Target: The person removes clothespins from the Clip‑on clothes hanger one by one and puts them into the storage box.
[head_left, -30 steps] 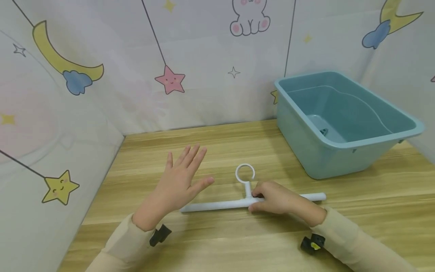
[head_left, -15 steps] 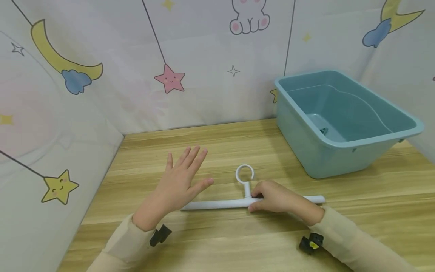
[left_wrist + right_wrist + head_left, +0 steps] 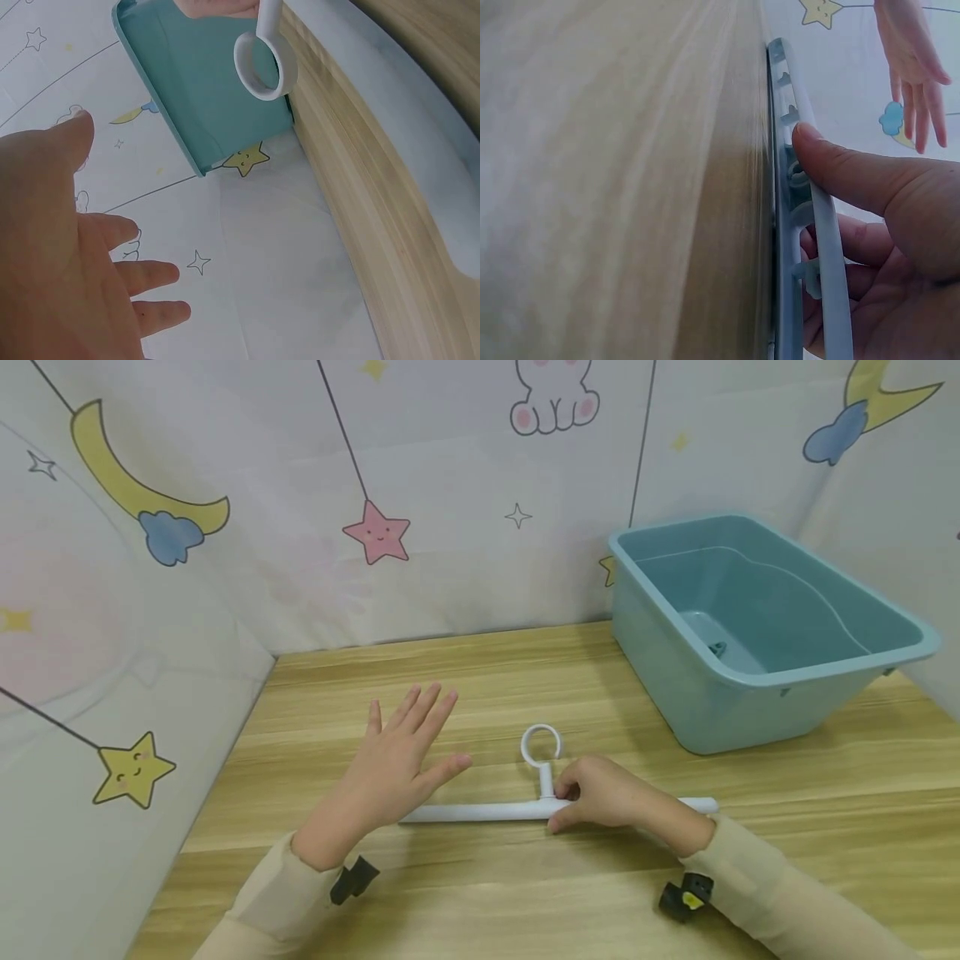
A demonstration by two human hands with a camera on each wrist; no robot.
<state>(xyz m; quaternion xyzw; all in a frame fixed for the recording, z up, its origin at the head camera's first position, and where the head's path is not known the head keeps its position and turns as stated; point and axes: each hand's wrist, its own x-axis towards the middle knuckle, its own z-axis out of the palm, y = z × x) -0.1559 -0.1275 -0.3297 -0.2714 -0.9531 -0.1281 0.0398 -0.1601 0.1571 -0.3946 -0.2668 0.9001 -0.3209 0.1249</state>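
A white clothes hanger (image 3: 480, 812) with a ring-shaped hook (image 3: 542, 746) lies across the middle of the wooden table, its hook toward the back. My right hand (image 3: 606, 795) pinches its bar just right of the hook's stem, thumb on the near side. In the right wrist view the bar (image 3: 830, 262) shows two long parallel edges with small ribs between them, and the thumb (image 3: 840, 161) presses on one edge. To the left, my left hand (image 3: 397, 764) is raised with fingers spread, holding nothing. It partly overlaps the bar's left end in the head view.
A blue-green plastic tub (image 3: 720, 710) stands at the back right, with a small dark green piece (image 3: 717, 649) on its floor. A patterned cloth (image 3: 450, 485) hangs behind the wooden table (image 3: 465, 893) and along its left side.
The hanger's right end sits slightly lower in the view than a second ago. My right hand still pinches the bar, and the left hand stays raised in nearly the same spot.
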